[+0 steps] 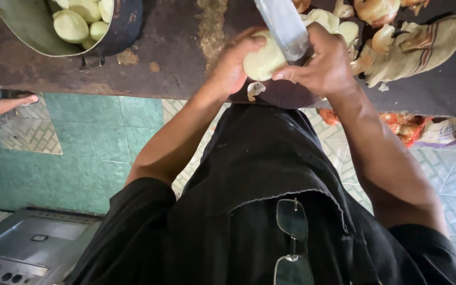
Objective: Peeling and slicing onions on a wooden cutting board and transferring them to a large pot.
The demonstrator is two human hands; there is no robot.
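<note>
— Green and pale patterned floor tiles [96, 137] run below a dark, worn surface [175, 58] that spans the top of the view. What sits on it?

— At the far left, a metal pot [117, 31] holding several peeled onions [72, 24]. On the right, unpeeled onions [378, 10] with loose papery skins, beside a striped cloth sack [423, 47].

— And the hands?

— Both meet at the edge of the surface. The left hand [236, 66] is wrapped around a pale peeled onion [264, 59], fingers curled over its top. The right hand [325, 66] is closed around the handle of a knife [286, 26], and the wide blade lies against the onion's upper right side.

— Is the blade cutting in?

— Hard to say; the blade is blurred, so it may only rest on the skin.

— Anything else nearby?

— More peeled pieces [333, 24] just behind the right hand, folded glasses [293, 243] hanging on the black shirt, a grey appliance [27, 248] at lower left, and another person's foot [6, 105] on the tiles at the left edge.
</note>
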